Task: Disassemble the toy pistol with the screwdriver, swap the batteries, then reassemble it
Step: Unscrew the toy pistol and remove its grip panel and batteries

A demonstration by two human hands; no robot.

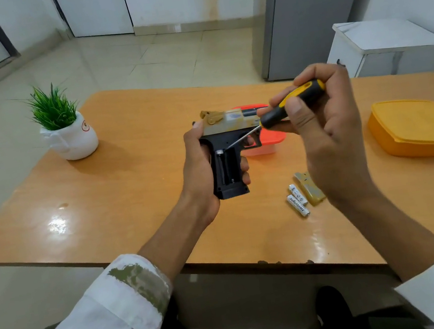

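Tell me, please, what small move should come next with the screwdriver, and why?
Probably lever gently with the screwdriver tip to lift out what looks like a battery in the open grip compartment. The right hand grips the screwdriver, its tip at the compartment's top end; the left hand holds the toy pistol; two batteries and the cover lie on the table.

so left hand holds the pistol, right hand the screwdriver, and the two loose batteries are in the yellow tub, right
Wrong on one point: the head view shows the two loose batteries lying on the table, outside the yellow tub. The left hand holding the pistol and right hand the screwdriver is correct.
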